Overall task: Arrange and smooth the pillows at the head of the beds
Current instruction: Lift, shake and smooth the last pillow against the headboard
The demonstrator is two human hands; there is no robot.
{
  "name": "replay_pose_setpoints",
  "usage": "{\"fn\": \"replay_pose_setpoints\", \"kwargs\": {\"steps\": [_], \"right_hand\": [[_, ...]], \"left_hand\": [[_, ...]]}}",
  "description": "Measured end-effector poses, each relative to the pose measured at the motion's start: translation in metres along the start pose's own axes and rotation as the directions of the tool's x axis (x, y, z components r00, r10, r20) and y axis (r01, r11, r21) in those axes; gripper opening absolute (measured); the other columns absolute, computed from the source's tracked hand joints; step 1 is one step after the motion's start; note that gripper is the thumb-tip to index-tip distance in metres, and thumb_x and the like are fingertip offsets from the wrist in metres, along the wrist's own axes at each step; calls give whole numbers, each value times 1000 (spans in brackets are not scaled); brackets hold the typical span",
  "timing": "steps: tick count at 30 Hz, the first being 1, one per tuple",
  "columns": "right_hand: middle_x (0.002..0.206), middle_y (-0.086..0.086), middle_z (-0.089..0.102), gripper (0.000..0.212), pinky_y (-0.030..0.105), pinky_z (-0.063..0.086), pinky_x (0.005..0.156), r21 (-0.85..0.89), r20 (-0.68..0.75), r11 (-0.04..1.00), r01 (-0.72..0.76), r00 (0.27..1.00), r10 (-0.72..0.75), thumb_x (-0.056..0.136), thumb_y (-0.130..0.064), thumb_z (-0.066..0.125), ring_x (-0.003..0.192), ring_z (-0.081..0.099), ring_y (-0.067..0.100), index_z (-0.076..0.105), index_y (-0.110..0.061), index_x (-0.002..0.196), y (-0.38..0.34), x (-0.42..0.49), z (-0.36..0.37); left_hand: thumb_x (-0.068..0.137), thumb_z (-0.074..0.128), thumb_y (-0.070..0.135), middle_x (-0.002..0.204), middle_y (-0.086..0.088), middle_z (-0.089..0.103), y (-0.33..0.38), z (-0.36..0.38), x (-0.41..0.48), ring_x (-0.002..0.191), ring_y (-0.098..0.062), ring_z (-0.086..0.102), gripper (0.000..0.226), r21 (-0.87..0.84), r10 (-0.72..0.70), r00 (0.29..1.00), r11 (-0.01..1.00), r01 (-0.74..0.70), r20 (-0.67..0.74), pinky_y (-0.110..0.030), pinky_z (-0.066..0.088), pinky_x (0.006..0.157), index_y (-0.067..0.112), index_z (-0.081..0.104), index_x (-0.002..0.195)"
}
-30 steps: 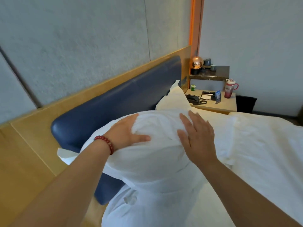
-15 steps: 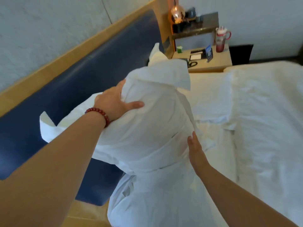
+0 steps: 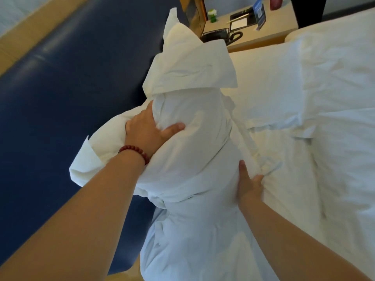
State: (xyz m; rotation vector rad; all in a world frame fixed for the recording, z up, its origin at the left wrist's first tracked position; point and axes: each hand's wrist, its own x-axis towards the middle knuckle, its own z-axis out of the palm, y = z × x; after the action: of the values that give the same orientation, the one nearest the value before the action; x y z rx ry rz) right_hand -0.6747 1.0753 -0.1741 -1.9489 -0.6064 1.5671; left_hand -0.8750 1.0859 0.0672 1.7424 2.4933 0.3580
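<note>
A plump white pillow (image 3: 188, 142) stands on end at the head of the bed, in front of the blue padded headboard (image 3: 60, 94). My left hand (image 3: 150, 131), with a red bead bracelet on the wrist, grips its upper left side, thumb pressed into the fabric. My right hand (image 3: 248, 184) lies against the pillow's lower right edge, fingers partly tucked behind it. A second white pillow (image 3: 178, 39) stands behind the first, mostly hidden. Another white pillow (image 3: 200, 246) lies below the held one.
White rumpled duvet (image 3: 324, 138) covers the bed on the right. A wooden nightstand (image 3: 267, 31) at the far end carries a black telephone (image 3: 221, 34), a notepad, a blue card and a small green item. Wood panelling runs above the headboard.
The view has tilted down and closer. My right hand slid from the pillow's top down to its lower right edge. My left hand kept its grip and the pillow now stands more upright.
</note>
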Motion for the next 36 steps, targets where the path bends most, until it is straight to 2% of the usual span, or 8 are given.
{"fn": "replay_pose_setpoints", "kwargs": {"steps": [6,11,16,19,24,31,34,36], "right_hand": [[151,20,37,120,45,26,114,39,-106,989,-142,984,146,65,-87,51,137,38,37,25,-8,152,4,2,11],[142,18,49,119,46,35,108,203,-28,948,-245,967,255,62,-90,52,127,48,37,38,-7,145,16,-4,19],[134,17,57,126,47,44,102,330,-23,919,-214,972,234,53,-95,50,119,55,37,45,-4,140,4,-17,28],[137,17,55,113,46,42,104,336,-58,925,-179,976,210,66,-85,57,123,52,39,41,-4,144,-5,-24,22],[139,16,54,99,49,44,102,227,-100,972,-63,991,88,76,-73,61,123,52,38,39,-4,144,-40,-38,-8],[128,17,61,82,42,45,99,-123,-74,931,342,933,-353,78,-67,65,118,57,37,52,-3,129,-118,-33,-65],[127,17,60,78,42,45,98,-276,-26,886,373,918,-395,83,-64,61,117,57,37,49,-4,130,-112,-22,-77],[130,19,57,80,45,44,98,-339,-23,874,349,925,-379,85,-65,58,119,55,38,42,-4,135,-98,-17,-79]], "left_hand": [[52,43,89,136,-4,54,-2,19,9,125,-32,49,115,-76,-29,998,997,34,62,-53,30,110,29,28,148],[50,43,90,144,-4,49,-8,25,17,132,-32,43,119,-117,-55,993,991,67,100,-52,28,113,30,24,151],[59,57,83,135,0,55,-5,19,11,127,-29,47,105,-182,-78,995,979,88,62,-49,32,111,34,29,148],[69,66,74,126,2,59,-4,8,4,120,-29,52,90,-216,-110,993,970,114,32,-50,39,105,37,33,144],[74,70,65,113,5,58,2,-23,-13,105,-23,54,75,-256,-143,990,957,137,-3,-45,45,97,31,44,136],[90,62,51,115,1,58,-13,-46,-66,103,-27,55,57,-472,-354,933,813,341,65,-35,44,77,26,46,139],[98,45,49,136,-20,51,-23,-19,-80,121,-41,50,66,-322,-482,855,792,518,192,-51,42,99,5,34,146],[99,37,53,146,-18,42,-30,-4,-90,127,-40,46,69,-332,-526,805,733,593,275,-52,36,107,12,22,153]]}}
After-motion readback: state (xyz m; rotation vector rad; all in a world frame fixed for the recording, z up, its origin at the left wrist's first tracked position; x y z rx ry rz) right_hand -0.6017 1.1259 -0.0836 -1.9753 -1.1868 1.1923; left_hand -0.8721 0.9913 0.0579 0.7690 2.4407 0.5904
